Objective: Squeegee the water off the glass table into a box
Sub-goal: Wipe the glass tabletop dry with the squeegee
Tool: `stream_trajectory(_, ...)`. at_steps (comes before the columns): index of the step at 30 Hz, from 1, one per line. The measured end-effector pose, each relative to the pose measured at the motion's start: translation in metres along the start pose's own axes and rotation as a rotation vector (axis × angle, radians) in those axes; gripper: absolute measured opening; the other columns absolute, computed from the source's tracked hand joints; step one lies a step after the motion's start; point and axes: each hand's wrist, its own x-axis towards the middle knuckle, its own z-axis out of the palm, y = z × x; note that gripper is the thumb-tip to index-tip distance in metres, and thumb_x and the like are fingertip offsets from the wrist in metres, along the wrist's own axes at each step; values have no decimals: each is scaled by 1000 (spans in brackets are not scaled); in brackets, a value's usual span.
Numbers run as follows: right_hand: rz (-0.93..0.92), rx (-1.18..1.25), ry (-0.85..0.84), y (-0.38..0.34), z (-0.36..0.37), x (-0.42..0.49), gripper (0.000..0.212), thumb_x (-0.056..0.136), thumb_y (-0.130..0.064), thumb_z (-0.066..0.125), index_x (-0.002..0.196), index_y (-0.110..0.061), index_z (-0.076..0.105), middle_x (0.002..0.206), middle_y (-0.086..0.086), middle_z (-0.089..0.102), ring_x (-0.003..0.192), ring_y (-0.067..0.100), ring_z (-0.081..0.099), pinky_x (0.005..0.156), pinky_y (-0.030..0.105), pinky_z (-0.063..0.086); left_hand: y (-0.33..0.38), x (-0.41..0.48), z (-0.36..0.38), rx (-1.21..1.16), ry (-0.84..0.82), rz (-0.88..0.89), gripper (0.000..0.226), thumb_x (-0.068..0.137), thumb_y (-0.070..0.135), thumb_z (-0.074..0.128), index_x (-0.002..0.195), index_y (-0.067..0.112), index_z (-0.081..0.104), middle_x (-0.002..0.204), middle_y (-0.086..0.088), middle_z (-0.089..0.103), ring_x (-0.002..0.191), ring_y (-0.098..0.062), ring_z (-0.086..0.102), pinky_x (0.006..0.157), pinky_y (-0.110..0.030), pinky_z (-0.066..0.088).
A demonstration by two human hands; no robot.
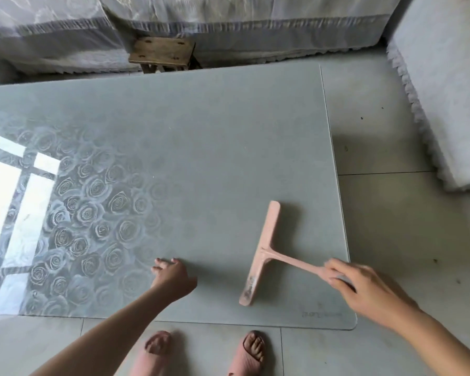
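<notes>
One wide-angle view, worn on the person's head, looks steeply down and forward from just above the near edge of the table [201,147] — so close that the wearer's feet [253,346] on the tiled floor [391,213] show at the bottom border. Both arms enter from below: the left hand [171,278] over the near edge, the right hand [364,289] with its grip on the squeegee [263,253] by the near right corner. The far edge and both right corners are in frame; the left end runs off the picture — draped furniture [228,28] lines the top.
</notes>
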Motion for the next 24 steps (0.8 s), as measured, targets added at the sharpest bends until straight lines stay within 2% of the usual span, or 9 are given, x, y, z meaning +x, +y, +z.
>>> stream_trajectory(3,-62,-3,-3,-22,2,26,7,93,-37,47,94,-32,42,88,-15,58,72,12,54,65,32,49,-3,5,-8,31,-28,7,59,85,19,47,142,2,37,142,-38,31,139,-46,22,115,-43,24)
stream_trajectory(7,-65,24,-5,-3,-15,10,8,92,-44,46,99,-42,46,97,-24,60,76,5,57,67,28,50,-5,7,-19,16,-105,34,53,81,22,45,131,3,49,135,-32,45,131,-44,37,114,-37,26)
stream_trajectory(10,13,63,27,30,-37,-27,17,83,-54,49,100,-52,49,102,-40,58,81,-7,60,68,22,52,-3,5,-28,-31,-105,76,25,83,19,48,98,3,60,111,-20,60,116,-38,53,96,-31,41)
stream_trajectory(12,81,-9,3,46,-43,-43,17,83,-52,53,99,-55,47,103,-47,52,80,-13,56,66,16,48,-2,7,-31,-44,-103,89,9,82,13,49,79,6,53,96,-17,57,113,-39,54,89,-32,44)
stream_trajectory(13,92,-49,-16,48,-42,-44,16,85,-50,54,97,-56,45,101,-48,51,78,-13,55,65,14,47,-2,7,-32,-29,-101,96,9,82,12,49,81,6,55,100,-19,58,116,-40,52,95,-34,43)
stream_trajectory(15,79,-46,-62,35,-31,-36,15,87,-48,54,96,-54,43,95,-42,54,75,-8,54,66,14,46,-1,5,-28,36,-109,93,22,85,13,47,101,3,58,117,-24,57,122,-40,48,106,-38,35)
stream_trajectory(18,13,-24,-63,-6,-7,-5,15,88,-46,51,101,-41,43,94,-28,58,82,2,58,67,23,45,-2,3,-20,124,-125,73,42,84,12,45,125,6,51,132,-28,47,129,-40,39,111,-38,32)
stream_trajectory(22,-64,-101,-43,-42,2,30,17,90,-43,46,102,-32,43,98,-12,61,89,15,60,65,30,40,-4,3,-29,106,-90,74,43,84,7,41,126,3,49,132,-21,49,127,-35,43,106,-32,38)
stream_trajectory(24,-78,-103,-43,-42,-2,27,18,91,-44,45,104,-31,44,97,-11,61,88,14,59,68,30,41,-4,-1,-31,99,-70,84,40,84,6,41,123,4,51,128,-16,53,123,-30,48,100,-27,41)
